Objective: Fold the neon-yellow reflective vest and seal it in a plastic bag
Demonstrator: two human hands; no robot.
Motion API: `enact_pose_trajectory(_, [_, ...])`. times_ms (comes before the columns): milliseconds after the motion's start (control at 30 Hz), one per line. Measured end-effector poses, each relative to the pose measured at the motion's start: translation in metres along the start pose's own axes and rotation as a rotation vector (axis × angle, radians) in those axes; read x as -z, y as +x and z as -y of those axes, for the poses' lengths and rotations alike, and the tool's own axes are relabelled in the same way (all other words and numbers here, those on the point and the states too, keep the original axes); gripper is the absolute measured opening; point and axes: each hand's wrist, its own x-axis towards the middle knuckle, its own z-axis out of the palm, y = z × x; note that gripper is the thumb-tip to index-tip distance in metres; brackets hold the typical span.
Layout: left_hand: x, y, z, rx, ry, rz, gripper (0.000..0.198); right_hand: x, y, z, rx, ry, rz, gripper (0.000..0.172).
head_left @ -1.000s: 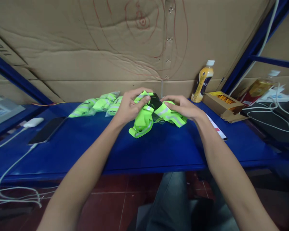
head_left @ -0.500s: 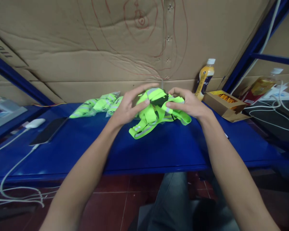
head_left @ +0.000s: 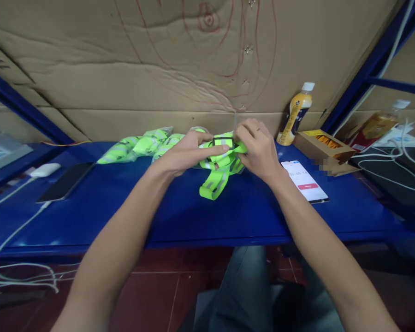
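A neon-green reflective strap bundle (head_left: 217,177) with a black band lies on the blue shelf (head_left: 180,212), one loop hanging toward me. My left hand (head_left: 186,154) holds its left side, thumb pressed along the top. My right hand (head_left: 257,150) grips its right end, fingers curled over the black band. The part of the bundle between the two hands is mostly hidden.
More packed green straps (head_left: 134,146) lie behind on the left. A lit phone (head_left: 306,180) rests right of my hand, near a yellow bottle (head_left: 295,113) and an open carton (head_left: 320,146). A dark phone (head_left: 65,182), charger (head_left: 44,169) and cable (head_left: 10,240) sit left. Cardboard (head_left: 159,69) backs the shelf.
Both hands have closed in on the bundle and pressed it tighter and lower; my right hand shifted left, uncovering the lit phone. The loose strap now hangs in a narrower loop.
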Motion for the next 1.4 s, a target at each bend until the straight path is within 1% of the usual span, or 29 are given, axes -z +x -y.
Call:
enact_pose_trajectory(67, [0.000, 0.001, 0.004, -0.043, -0.074, -0.005, 0.041, 0.001, 0.001, -0.001, -0.020, 0.054, 0.001, 0.023])
enact_pose_trajectory(100, [0.001, 0.001, 0.005, -0.069, -0.081, -0.021, 0.041, 0.001, 0.001, -0.001, -0.028, 0.092, 0.004, 0.028])
enact_pose_trajectory(167, [0.004, 0.001, 0.006, -0.112, -0.043, -0.035, 0.039, 0.002, 0.001, -0.003, -0.032, 0.171, 0.018, 0.046])
enact_pose_trajectory(267, [0.010, 0.000, 0.003, -0.171, 0.125, -0.012, 0.036, 0.004, 0.000, -0.007, -0.018, 0.263, 0.110, 0.071])
enact_pose_trajectory(333, [0.014, -0.002, 0.000, -0.229, 0.294, -0.003, 0.034, 0.005, 0.000, -0.011, -0.023, 0.300, 0.196, 0.077])
enact_pose_trajectory(367, [0.015, -0.002, 0.000, -0.264, 0.376, -0.006, 0.033, 0.006, 0.000, -0.012, -0.028, 0.316, 0.228, 0.075])
enact_pose_trajectory(400, [0.015, -0.003, 0.000, -0.302, 0.449, -0.009, 0.032, 0.008, 0.000, -0.014, -0.033, 0.332, 0.250, 0.069])
enact_pose_trajectory(467, [0.014, -0.003, 0.002, -0.383, 0.555, -0.023, 0.028, 0.013, 0.001, -0.017, -0.047, 0.369, 0.274, 0.052])
enact_pose_trajectory(533, [0.009, -0.003, 0.005, -0.466, 0.608, -0.043, 0.023, 0.017, 0.002, -0.020, -0.070, 0.410, 0.307, 0.036])
enact_pose_trajectory(600, [0.003, -0.002, 0.008, -0.512, 0.616, -0.064, 0.023, 0.020, 0.002, -0.023, -0.096, 0.439, 0.314, 0.027])
enact_pose_trajectory(667, [-0.003, -0.002, 0.010, -0.495, 0.593, -0.107, 0.028, 0.019, 0.001, -0.025, -0.097, 0.432, 0.273, 0.023])
enact_pose_trajectory(700, [-0.005, -0.001, 0.010, -0.459, 0.572, -0.127, 0.034, 0.017, 0.000, -0.026, -0.086, 0.411, 0.238, 0.025])
enact_pose_trajectory(767, [-0.007, -0.001, 0.009, -0.372, 0.535, -0.139, 0.048, 0.011, -0.003, -0.027, -0.039, 0.347, 0.169, 0.034])
enact_pose_trajectory(833, [-0.007, -0.001, 0.007, -0.301, 0.504, -0.106, 0.058, 0.003, -0.004, -0.027, 0.019, 0.283, 0.096, 0.042])
enact_pose_trajectory(900, [-0.005, -0.001, 0.004, -0.255, 0.439, -0.056, 0.061, -0.005, -0.006, -0.025, 0.069, 0.236, 0.005, 0.044])
enact_pose_trajectory(967, [-0.005, -0.002, 0.002, -0.200, 0.334, -0.022, 0.061, -0.011, -0.006, -0.021, 0.096, 0.188, -0.088, 0.043])
enact_pose_trajectory(1033, [-0.006, -0.001, 0.002, -0.137, 0.215, -0.020, 0.058, -0.015, -0.006, -0.017, 0.102, 0.157, -0.148, 0.040])
enact_pose_trajectory(1067, [-0.008, -0.001, 0.003, -0.111, 0.163, -0.031, 0.056, -0.016, -0.005, -0.015, 0.101, 0.161, -0.157, 0.039])
enact_pose_trajectory(1133, [-0.011, 0.001, 0.005, -0.090, 0.089, -0.053, 0.052, -0.014, -0.004, -0.012, 0.100, 0.222, -0.128, 0.040])
enact_pose_trajectory(1200, [-0.011, 0.002, 0.008, -0.117, 0.084, -0.076, 0.049, -0.009, -0.003, -0.012, 0.095, 0.319, -0.051, 0.046])
enact_pose_trajectory(1333, [-0.003, 0.001, 0.008, -0.217, 0.279, -0.140, 0.045, 0.005, -0.003, -0.013, 0.073, 0.458, 0.136, 0.071])
enact_pose_trajectory(1400, [0.000, 0.000, 0.008, -0.280, 0.387, -0.139, 0.043, 0.009, -0.003, -0.016, 0.055, 0.512, 0.190, 0.077])
